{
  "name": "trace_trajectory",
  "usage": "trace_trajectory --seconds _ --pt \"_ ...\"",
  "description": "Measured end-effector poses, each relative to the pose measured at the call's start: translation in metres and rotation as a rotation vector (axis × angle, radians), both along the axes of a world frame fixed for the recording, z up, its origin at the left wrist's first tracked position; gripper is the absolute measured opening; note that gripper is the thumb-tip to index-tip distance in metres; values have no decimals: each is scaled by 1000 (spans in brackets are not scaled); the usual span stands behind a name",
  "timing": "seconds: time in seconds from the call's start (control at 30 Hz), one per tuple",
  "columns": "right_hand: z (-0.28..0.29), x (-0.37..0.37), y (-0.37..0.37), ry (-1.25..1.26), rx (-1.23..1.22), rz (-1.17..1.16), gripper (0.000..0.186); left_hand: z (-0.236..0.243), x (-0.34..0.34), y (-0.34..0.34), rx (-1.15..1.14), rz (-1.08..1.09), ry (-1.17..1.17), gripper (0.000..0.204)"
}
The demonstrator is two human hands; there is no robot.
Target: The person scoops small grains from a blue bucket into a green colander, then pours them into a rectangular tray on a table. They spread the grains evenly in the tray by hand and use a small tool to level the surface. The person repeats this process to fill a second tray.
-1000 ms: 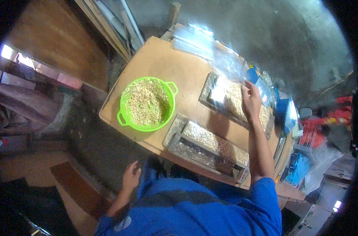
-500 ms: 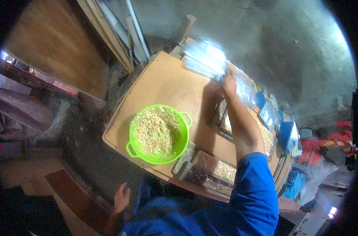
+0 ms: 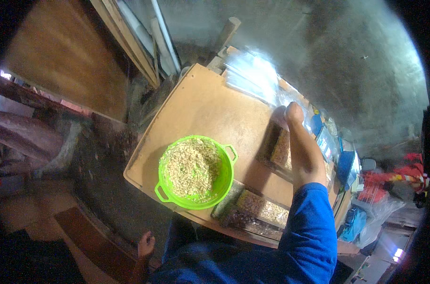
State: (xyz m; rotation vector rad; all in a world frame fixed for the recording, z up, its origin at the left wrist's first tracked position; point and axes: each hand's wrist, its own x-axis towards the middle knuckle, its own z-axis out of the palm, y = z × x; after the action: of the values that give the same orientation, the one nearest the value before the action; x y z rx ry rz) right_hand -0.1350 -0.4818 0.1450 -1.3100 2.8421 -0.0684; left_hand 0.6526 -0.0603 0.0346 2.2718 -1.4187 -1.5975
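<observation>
My right hand [image 3: 295, 113] reaches to the far right of the table, closed, beside some crumpled clear plastic [image 3: 285, 98]. A pale bit shows at its fingers, but I cannot make out what it is. A shiny stack of clear plastic sheets or bags [image 3: 252, 75] lies just left of it. Low at the left, my left hand [image 3: 146, 244] hangs beside my leg, off the table, empty with loosely bent fingers. A green two-handled colander-like basin [image 3: 228, 177] holds pale flakes or chips [image 3: 191, 165] near the table's front edge.
Blocks filled with pale and brown bits [image 3: 262, 208] lie along the front edge of the tan table [image 3: 215, 111]. Another such block [image 3: 282, 150] sits under my right forearm. A blue scale-like device [image 3: 326, 143] and a blue container [image 3: 348, 164] stand at the right.
My right hand has moved right and nearer, away from the shiny plastic stack. My left hand has dropped slightly. The view has shifted a little, so the basin appears lower.
</observation>
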Motion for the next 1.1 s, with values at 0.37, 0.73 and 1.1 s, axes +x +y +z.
trace_trajectory --seconds 0.37,0.73,1.1 --pt "3 -1 4 32 140 98 28 29 -19 -5 -61 -69 -64 51" --pt "158 -10 -2 -7 -726 66 24 31 -33 7 -143 -89 -66 51" --pt "327 66 150 -335 -1428 493 11 130 -138 -47 -141 -195 208 54"
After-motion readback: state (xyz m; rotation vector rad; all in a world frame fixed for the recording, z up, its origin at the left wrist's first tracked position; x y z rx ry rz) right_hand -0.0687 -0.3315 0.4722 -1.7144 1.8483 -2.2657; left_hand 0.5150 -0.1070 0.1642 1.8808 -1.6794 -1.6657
